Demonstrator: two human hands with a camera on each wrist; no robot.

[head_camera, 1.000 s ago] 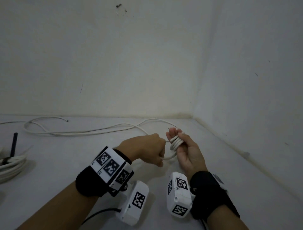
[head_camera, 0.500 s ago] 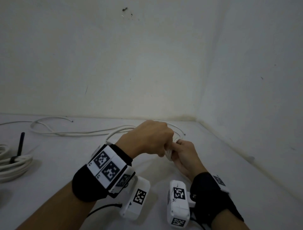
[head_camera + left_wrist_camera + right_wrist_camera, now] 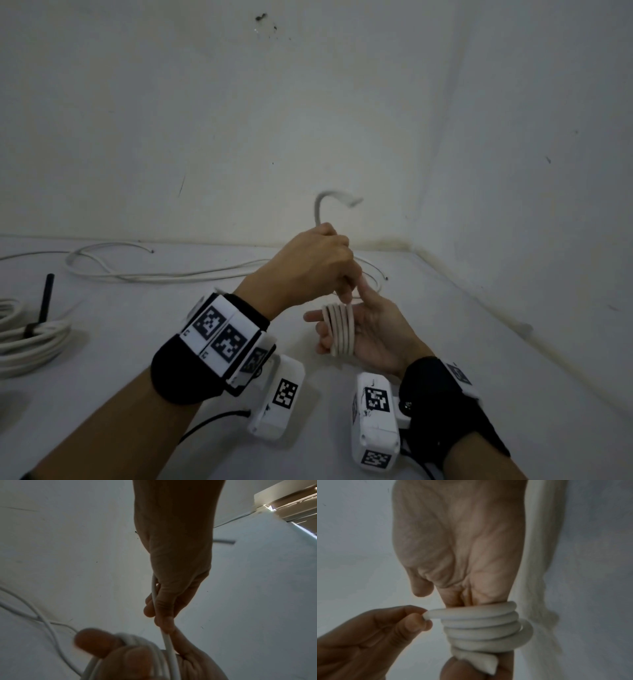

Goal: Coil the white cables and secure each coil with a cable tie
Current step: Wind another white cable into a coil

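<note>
Step in hand, by judgement: winding a white cable into a coil (image 3: 339,329) above the surface (image 3: 445,342); no tie is on it yet. The right hand (image 3: 373,329) lies open, fingers straight, turns wrapped round them. The left hand (image 3: 308,270) grips the free cable end (image 3: 334,202). Next move: lay the end down, then fit a tie.

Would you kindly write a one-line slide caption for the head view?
Left hand winds a white cable in loops around the right hand's fingers, beside a tied coil.
</note>
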